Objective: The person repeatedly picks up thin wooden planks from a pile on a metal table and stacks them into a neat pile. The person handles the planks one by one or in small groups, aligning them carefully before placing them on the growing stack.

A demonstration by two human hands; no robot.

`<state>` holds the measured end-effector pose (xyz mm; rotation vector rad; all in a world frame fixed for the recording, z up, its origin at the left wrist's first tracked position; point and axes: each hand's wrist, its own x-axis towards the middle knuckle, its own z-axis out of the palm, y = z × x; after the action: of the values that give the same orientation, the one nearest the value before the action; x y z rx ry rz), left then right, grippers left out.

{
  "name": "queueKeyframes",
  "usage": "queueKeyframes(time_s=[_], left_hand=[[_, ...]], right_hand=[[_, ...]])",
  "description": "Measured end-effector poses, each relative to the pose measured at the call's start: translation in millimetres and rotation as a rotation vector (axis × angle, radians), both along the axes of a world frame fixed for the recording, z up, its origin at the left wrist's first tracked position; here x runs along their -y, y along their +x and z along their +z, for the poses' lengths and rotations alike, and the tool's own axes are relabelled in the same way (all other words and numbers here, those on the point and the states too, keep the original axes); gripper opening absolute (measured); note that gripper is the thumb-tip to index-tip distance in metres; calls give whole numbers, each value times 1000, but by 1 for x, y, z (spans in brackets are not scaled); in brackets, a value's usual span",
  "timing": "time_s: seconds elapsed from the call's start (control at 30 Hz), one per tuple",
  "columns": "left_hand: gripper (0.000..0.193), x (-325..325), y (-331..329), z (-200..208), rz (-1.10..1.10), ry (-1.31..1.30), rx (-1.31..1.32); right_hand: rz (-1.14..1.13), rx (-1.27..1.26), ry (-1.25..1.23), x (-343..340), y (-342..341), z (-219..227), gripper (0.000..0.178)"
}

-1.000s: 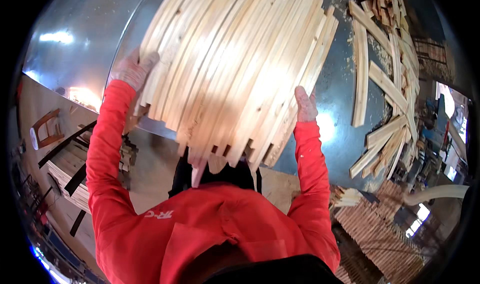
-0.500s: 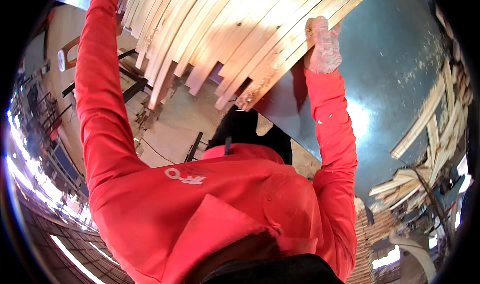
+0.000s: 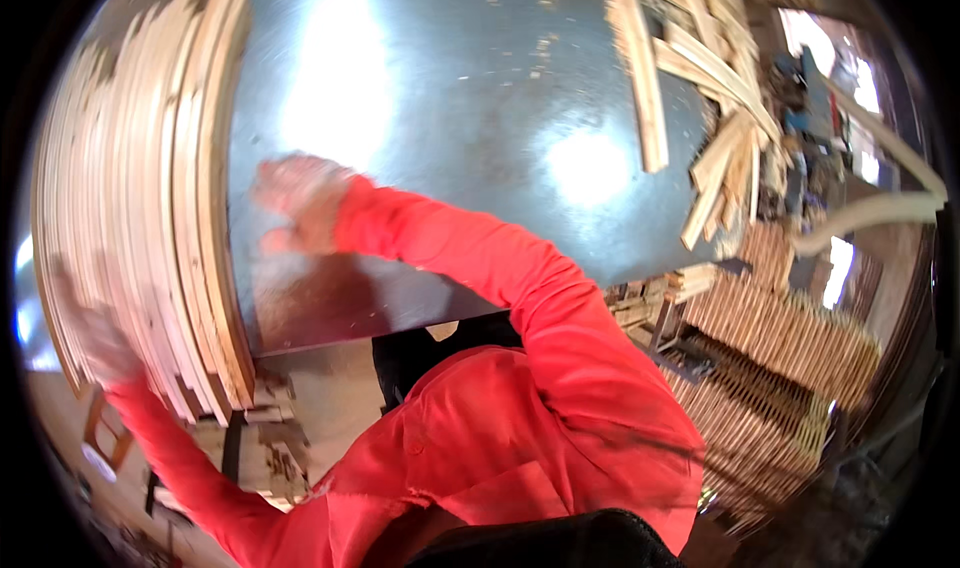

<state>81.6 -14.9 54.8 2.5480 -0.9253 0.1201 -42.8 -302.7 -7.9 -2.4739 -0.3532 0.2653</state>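
Observation:
A row of long, pale wooden strips [image 3: 150, 198] lies side by side at the left, their near ends uneven. My left hand [image 3: 100, 343] rests over the near part of the strips, blurred, with its fingers stretched out. Just right of the row, above the grey metal tabletop [image 3: 450, 138], is my right hand [image 3: 300, 203]. It is smeared by motion, but its thumb stands apart from the fingers and nothing shows in it. The outermost strip is close to its fingertips.
Loose wooden offcuts [image 3: 715, 78] are heaped at the tabletop's right side. Stacked bundles of thin wooden pieces [image 3: 770, 358] stand beyond its near right corner. Sawdust and shavings are scattered over the metal. A wooden stool-like frame [image 3: 100, 433] is below at the left.
The view has swung right, so the strips now appear farther left. My right hand has come off the strips' right edge and is apart from them; my left hand has drawn nearer.

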Motion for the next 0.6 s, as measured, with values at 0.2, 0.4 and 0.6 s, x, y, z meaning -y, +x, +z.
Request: queueKeyframes(time_s=[0.2, 0.4, 0.6], left_hand=[[70, 111, -110, -15, -512, 693, -406], [54, 109, -101, -67, 49, 602, -302], [48, 411, -301, -86, 277, -840, -1386]], right_hand=[[-1273, 143, -793, 330, -170, -1, 82], [-1314, -355, -526, 457, -303, -14, 118], [-726, -713, 356, 399, -340, 1, 92]])
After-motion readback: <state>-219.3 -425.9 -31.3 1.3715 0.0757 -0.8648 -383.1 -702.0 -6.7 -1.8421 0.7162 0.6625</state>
